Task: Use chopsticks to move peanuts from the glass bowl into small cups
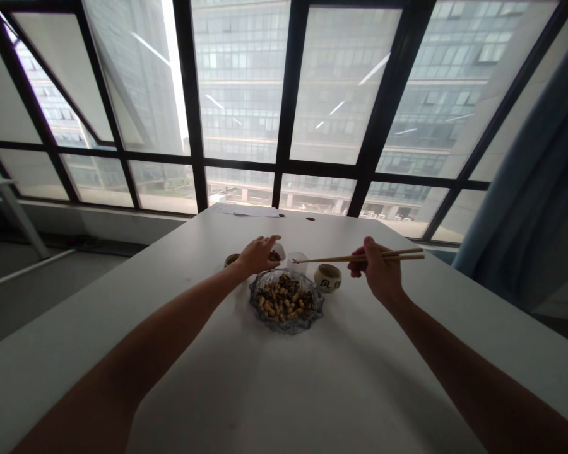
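My right hand grips a pair of wooden chopsticks that point left. A small dark bit shows at their tips, too small to name. The tips are over a small clear cup behind the glass bowl. My left hand has its thumb and fingers apart beside another clear cup with dark bits inside; whether it touches that cup I cannot tell. Between my arms stands a scalloped glass bowl full of peanuts in shells and darker pieces.
A cream ceramic cup with dark characters stands right of the bowl. Another cup is partly hidden behind my left hand. White papers lie at the far edge of the white table. Windows and a blue curtain lie beyond.
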`<control>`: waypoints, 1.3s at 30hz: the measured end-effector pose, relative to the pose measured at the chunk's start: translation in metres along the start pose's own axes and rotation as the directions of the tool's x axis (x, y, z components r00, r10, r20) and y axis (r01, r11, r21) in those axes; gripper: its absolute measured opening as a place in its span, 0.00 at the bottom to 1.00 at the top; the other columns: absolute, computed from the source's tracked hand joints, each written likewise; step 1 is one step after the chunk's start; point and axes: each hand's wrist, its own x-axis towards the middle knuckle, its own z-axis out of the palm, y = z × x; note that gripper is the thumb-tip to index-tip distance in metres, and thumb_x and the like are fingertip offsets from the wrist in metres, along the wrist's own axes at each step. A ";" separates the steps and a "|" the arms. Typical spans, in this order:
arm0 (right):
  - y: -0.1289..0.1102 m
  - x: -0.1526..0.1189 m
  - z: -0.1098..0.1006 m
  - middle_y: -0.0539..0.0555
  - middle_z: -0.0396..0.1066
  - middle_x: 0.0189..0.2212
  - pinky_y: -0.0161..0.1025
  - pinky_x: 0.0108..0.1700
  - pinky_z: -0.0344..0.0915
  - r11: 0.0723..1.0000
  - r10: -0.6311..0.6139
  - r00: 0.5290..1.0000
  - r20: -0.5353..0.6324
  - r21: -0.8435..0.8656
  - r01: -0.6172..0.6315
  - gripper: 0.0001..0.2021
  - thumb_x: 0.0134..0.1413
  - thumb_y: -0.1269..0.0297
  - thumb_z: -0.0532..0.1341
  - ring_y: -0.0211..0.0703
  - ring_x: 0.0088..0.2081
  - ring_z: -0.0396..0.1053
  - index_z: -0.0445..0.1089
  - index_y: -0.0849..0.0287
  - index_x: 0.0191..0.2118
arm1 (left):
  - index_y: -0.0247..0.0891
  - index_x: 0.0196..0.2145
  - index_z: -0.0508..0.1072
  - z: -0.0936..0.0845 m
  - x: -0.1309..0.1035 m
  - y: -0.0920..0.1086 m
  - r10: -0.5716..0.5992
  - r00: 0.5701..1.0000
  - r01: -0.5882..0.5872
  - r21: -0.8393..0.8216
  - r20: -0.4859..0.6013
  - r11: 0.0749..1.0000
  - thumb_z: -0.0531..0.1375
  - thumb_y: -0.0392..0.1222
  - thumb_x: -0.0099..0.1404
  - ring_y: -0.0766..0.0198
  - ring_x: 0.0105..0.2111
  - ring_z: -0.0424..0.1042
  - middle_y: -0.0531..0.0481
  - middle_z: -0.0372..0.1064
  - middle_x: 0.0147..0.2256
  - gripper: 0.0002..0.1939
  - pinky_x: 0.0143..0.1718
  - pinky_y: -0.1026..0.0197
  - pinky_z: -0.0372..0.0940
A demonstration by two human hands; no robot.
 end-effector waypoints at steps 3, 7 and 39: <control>-0.005 -0.013 0.005 0.52 0.70 0.13 0.32 0.14 0.62 0.981 -0.173 0.985 0.014 -0.089 0.174 0.27 0.55 0.38 0.62 0.36 0.12 0.65 0.71 0.60 0.22 | 0.39 0.62 0.62 -0.001 -0.004 -0.002 0.179 0.975 -0.178 0.019 -0.134 0.984 0.68 0.42 0.59 0.46 0.55 0.69 0.38 0.71 0.55 0.36 0.56 0.46 0.65; -0.006 -0.022 0.007 0.52 0.71 0.14 0.32 0.15 0.63 0.955 -0.262 0.962 0.079 -0.126 0.270 0.27 0.59 0.39 0.60 0.36 0.13 0.67 0.72 0.59 0.23 | 0.38 0.62 0.61 0.004 -0.006 -0.003 0.201 0.958 -0.202 0.017 -0.204 0.979 0.69 0.43 0.59 0.45 0.55 0.69 0.38 0.71 0.54 0.36 0.56 0.44 0.64; 0.001 -0.019 0.011 0.52 0.69 0.12 0.30 0.13 0.59 0.972 0.132 0.874 0.468 -0.236 -0.020 0.32 0.51 0.30 0.60 0.35 0.12 0.64 0.69 0.60 0.22 | 0.38 0.54 0.69 0.009 -0.016 -0.026 -0.130 0.989 0.130 -0.003 -0.064 0.991 0.56 0.63 0.67 0.44 0.52 0.74 0.38 0.76 0.51 0.29 0.58 0.41 0.58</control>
